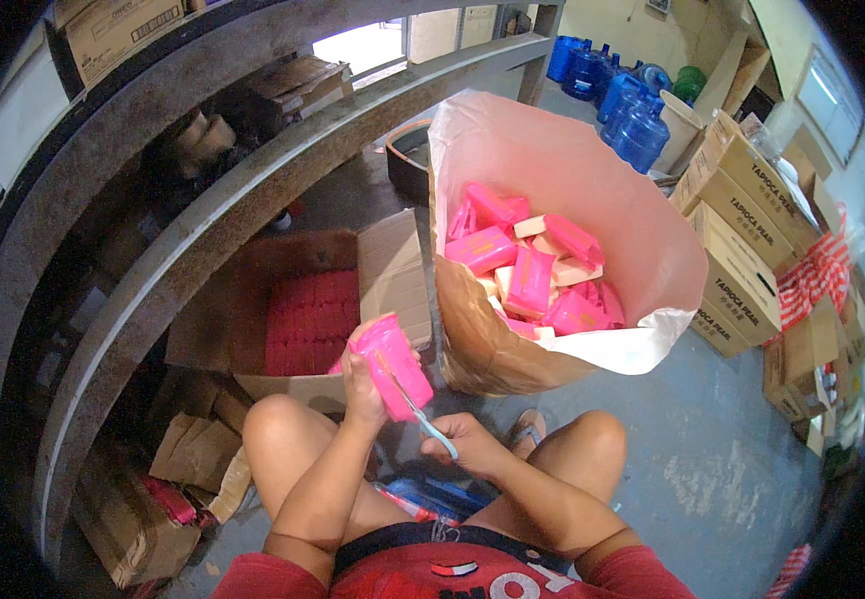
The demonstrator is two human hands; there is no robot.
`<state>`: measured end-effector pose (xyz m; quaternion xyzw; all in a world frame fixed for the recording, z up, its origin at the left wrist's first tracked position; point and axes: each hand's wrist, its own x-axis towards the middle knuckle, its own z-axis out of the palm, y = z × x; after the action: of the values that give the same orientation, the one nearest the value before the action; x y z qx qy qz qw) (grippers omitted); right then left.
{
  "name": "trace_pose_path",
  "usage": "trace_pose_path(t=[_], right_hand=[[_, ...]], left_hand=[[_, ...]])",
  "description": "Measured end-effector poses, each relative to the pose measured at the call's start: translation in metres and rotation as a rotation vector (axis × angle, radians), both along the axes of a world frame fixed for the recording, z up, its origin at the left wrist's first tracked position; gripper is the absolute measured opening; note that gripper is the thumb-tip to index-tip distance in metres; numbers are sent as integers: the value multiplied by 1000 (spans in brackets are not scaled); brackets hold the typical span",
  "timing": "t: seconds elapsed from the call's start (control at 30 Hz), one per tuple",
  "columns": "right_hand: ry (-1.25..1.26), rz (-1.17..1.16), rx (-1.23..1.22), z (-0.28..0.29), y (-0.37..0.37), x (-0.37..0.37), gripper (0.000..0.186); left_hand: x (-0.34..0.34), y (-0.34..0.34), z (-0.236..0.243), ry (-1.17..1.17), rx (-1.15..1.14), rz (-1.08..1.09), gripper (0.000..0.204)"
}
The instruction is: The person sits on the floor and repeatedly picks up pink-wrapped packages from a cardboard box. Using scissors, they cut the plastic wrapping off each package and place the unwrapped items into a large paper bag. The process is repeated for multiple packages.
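My left hand [361, 387] grips a glossy pink wrapped packet [401, 369] in front of the cardboard box. In my right hand [474, 444] is a cutting tool with a light blue handle [437, 436], its metal blade lying against the packet. An open carton [388, 275] holds rows of pink packets [303, 319]. To its right stands a large paper sack [652, 280] with white lining, holding jumbled pink packets [472, 250] and cream-coloured bars [577, 268].
A metal rack [133, 250] curves along the left, over torn cardboard [188, 449]. Blue water jugs [637, 135] stand at the back. Stacked cartons [727, 285] and red-striped bags [812, 270] line the right. My bent legs [592, 449] flank my hands, on a grey floor [712, 479].
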<state>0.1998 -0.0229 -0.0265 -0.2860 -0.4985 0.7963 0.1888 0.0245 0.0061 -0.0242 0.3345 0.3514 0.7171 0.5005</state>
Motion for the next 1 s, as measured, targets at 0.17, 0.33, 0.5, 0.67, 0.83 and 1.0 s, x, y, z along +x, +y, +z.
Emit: trace_pose_path(t=[0.17, 0.33, 0.5, 0.67, 0.83, 1.0], right_hand=[[134, 1, -104, 1, 0, 0, 37], [29, -15, -14, 5, -1, 0, 44], [117, -6, -56, 9, -2, 1, 45], [104, -21, -61, 8, -6, 1, 45], [108, -8, -73, 6, -7, 1, 45], [178, -55, -124, 8, -11, 0, 34]], left_hand=[[5, -3, -2, 28, 20, -10, 96], [5, -5, 0, 76, 63, -23, 94], [10, -9, 2, 76, 44, -42, 95], [10, -9, 6, 103, 64, -54, 96], [9, -9, 5, 87, 86, -72, 97], [10, -11, 5, 77, 90, -101, 98]])
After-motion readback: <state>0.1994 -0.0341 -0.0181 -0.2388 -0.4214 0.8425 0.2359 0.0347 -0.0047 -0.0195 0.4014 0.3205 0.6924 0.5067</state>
